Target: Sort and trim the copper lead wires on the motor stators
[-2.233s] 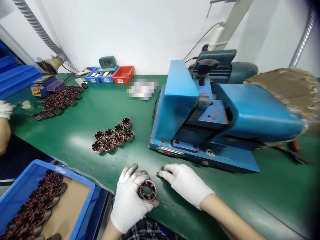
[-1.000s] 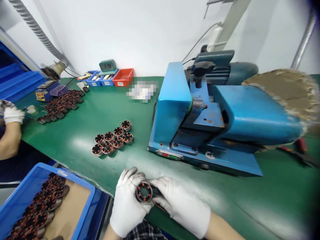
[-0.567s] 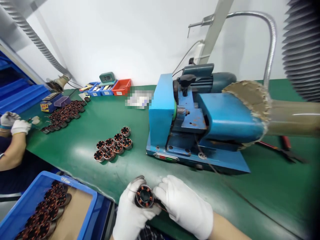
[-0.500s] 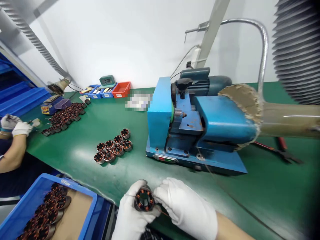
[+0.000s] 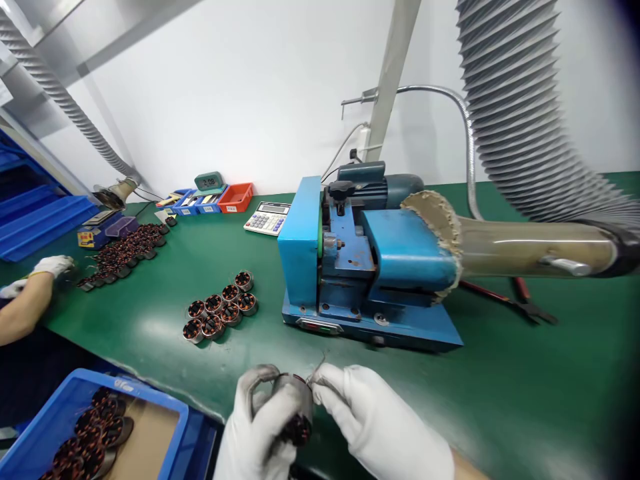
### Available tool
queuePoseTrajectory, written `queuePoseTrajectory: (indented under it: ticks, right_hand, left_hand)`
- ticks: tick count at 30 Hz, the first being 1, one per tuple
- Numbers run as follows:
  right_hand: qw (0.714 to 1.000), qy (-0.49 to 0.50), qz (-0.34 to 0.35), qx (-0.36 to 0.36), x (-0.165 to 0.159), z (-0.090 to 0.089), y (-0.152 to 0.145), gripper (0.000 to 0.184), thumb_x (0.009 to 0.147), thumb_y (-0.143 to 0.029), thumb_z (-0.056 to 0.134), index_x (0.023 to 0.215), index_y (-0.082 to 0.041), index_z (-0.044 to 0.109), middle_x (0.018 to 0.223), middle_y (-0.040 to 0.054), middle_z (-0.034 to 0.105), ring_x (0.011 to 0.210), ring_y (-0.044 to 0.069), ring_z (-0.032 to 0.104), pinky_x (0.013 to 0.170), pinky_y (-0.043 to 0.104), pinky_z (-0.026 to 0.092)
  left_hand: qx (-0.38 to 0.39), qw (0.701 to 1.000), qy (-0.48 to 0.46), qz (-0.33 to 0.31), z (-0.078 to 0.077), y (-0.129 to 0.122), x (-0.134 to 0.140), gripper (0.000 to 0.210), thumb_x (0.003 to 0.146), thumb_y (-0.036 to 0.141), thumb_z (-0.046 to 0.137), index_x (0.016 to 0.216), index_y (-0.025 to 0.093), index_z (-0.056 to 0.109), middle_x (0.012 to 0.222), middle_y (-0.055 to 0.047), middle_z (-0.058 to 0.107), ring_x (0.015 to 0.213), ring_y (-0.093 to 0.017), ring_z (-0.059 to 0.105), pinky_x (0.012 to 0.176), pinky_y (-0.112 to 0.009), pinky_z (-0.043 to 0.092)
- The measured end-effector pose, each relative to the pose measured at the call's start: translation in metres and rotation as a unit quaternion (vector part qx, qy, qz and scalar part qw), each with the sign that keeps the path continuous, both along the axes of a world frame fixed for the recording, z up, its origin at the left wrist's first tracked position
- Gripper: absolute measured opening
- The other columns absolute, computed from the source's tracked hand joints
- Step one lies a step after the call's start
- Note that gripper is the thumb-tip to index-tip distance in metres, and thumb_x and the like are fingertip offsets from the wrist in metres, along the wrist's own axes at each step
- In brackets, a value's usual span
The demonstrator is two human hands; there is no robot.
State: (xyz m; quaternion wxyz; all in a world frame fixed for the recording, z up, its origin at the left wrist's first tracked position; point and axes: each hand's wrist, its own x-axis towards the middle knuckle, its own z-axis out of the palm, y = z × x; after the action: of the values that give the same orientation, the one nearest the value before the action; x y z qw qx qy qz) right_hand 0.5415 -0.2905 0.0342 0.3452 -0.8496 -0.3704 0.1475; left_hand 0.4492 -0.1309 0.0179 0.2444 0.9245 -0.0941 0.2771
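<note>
My left hand [image 5: 257, 427], in a white glove, is wrapped round a motor stator [image 5: 305, 399] low in the middle of the view. The stator is tipped so that its grey metal side shows, with dark copper windings at its lower end. Thumb and fingertips of my gloved right hand [image 5: 373, 417] pinch the thin wire leads [image 5: 319, 365] at the stator's upper right rim. Beyond my hands, several similar stators [image 5: 230, 313] stand in two slanting rows on the green table [image 5: 165, 300].
A blue belt grinding machine [image 5: 345, 280] with a duct pipe [image 5: 535, 247] stands ahead. Pliers [image 5: 530, 310] lie behind it at right. A blue bin [image 5: 183, 427] of stators is at lower left. A co-worker's gloved hand [image 5: 53, 265] is by a stator pile [image 5: 130, 250]. A calculator [image 5: 267, 219] lies near the wall.
The stator has been turned from facing me to showing its side. My right fingers have moved up to its top rim with the wire leads. The view has shifted right.
</note>
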Motion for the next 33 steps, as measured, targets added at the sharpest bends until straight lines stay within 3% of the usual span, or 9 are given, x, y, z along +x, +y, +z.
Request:
queuePoseTrajectory:
  ticks: [3, 5, 10, 14, 17, 19, 22, 29, 33]
  right_hand:
    - [0.999, 0.017, -0.031, 0.032, -0.004, -0.003, 0.000, 0.027, 0.088, -0.028, 0.029, 0.079, -0.022, 0.053, 0.069, 0.0024, 0.057, 0.062, 0.016, 0.052, 0.058, 0.025, 0.036]
    - [0.995, 0.073, -0.022, 0.062, -0.002, -0.001, 0.000, 0.027, 0.088, -0.031, 0.030, 0.071, -0.021, 0.049, 0.065, 0.0005, 0.053, 0.060, 0.014, 0.048, 0.056, 0.024, 0.035]
    - [0.960, 0.247, 0.065, 0.113, 0.011, 0.012, -0.004, 0.028, 0.084, -0.034, 0.037, 0.060, -0.019, 0.036, 0.056, -0.0046, 0.037, 0.053, 0.010, 0.037, 0.049, 0.020, 0.030]
    - [0.986, 0.157, 0.054, 0.030, 0.008, 0.013, -0.005, 0.027, 0.086, -0.030, 0.035, 0.060, -0.019, 0.038, 0.057, -0.0035, 0.040, 0.053, 0.011, 0.038, 0.050, 0.022, 0.026]
    - [0.997, 0.063, 0.028, -0.023, 0.004, 0.008, -0.004, 0.025, 0.086, -0.027, 0.034, 0.065, -0.020, 0.044, 0.059, -0.0016, 0.046, 0.055, 0.013, 0.042, 0.050, 0.023, 0.026]
    - [0.998, 0.057, 0.036, -0.008, 0.004, 0.003, -0.003, 0.025, 0.087, -0.027, 0.034, 0.066, -0.020, 0.045, 0.060, -0.0012, 0.049, 0.056, 0.013, 0.044, 0.052, 0.022, 0.029]
    - [0.996, 0.075, 0.036, 0.021, 0.006, -0.002, 0.000, 0.026, 0.089, -0.025, 0.033, 0.069, -0.020, 0.048, 0.065, -0.0004, 0.055, 0.061, 0.013, 0.049, 0.057, 0.021, 0.033]
    - [1.000, -0.005, -0.006, -0.018, 0.002, -0.006, 0.005, 0.023, 0.087, -0.022, 0.033, 0.070, -0.020, 0.048, 0.059, -0.0003, 0.051, 0.054, 0.013, 0.045, 0.053, 0.025, 0.027]
    - [0.977, 0.200, 0.070, 0.003, 0.009, -0.012, 0.006, 0.023, 0.083, -0.024, 0.035, 0.062, -0.019, 0.040, 0.053, -0.0041, 0.039, 0.048, 0.009, 0.037, 0.047, 0.020, 0.029]
  left_hand:
    - [-0.106, 0.993, -0.007, 0.041, -0.002, -0.008, -0.001, 0.026, 0.072, 0.010, 0.054, 0.092, 0.025, 0.050, 0.116, -0.007, 0.044, 0.104, -0.023, 0.055, 0.078, -0.032, 0.053]
    - [-0.189, 0.979, 0.016, 0.073, -0.004, -0.011, -0.003, 0.028, 0.070, 0.012, 0.058, 0.094, 0.025, 0.048, 0.116, -0.007, 0.046, 0.098, -0.022, 0.058, 0.074, -0.031, 0.055]
    - [-0.217, 0.968, 0.128, -0.006, -0.012, 0.001, -0.006, 0.056, 0.069, 0.019, 0.066, 0.120, 0.026, 0.044, 0.118, -0.010, 0.053, 0.109, -0.027, 0.053, 0.089, -0.039, 0.049]
    - [-0.303, 0.931, 0.189, -0.078, -0.005, 0.009, -0.002, 0.027, 0.076, 0.026, 0.060, 0.103, 0.024, 0.056, 0.122, -0.010, 0.052, 0.113, -0.028, 0.050, 0.084, -0.037, 0.051]
    - [-0.210, 0.966, 0.137, -0.066, 0.001, 0.007, 0.002, 0.007, 0.078, 0.022, 0.056, 0.082, 0.024, 0.061, 0.111, -0.007, 0.058, 0.108, -0.026, 0.053, 0.085, -0.036, 0.050]
    - [-0.105, 0.992, 0.065, -0.010, 0.000, 0.005, 0.003, 0.020, 0.074, 0.020, 0.059, 0.094, 0.025, 0.059, 0.111, -0.008, 0.055, 0.105, -0.025, 0.054, 0.085, -0.036, 0.050]
    - [-0.018, 0.998, 0.045, 0.048, -0.006, 0.001, 0.003, 0.050, 0.067, 0.022, 0.067, 0.113, 0.025, 0.049, 0.113, -0.011, 0.048, 0.101, -0.025, 0.055, 0.079, -0.033, 0.052]
    - [-0.174, 0.980, 0.072, 0.063, -0.018, -0.012, 0.006, 0.018, 0.069, 0.010, 0.054, 0.081, 0.023, 0.049, 0.092, -0.004, 0.053, 0.099, -0.021, 0.054, 0.078, -0.032, 0.050]
    - [-0.120, 0.986, 0.042, 0.107, -0.028, -0.012, 0.000, 0.046, 0.067, 0.010, 0.054, 0.110, 0.020, 0.043, 0.104, -0.010, 0.048, 0.100, -0.022, 0.053, 0.081, -0.035, 0.050]
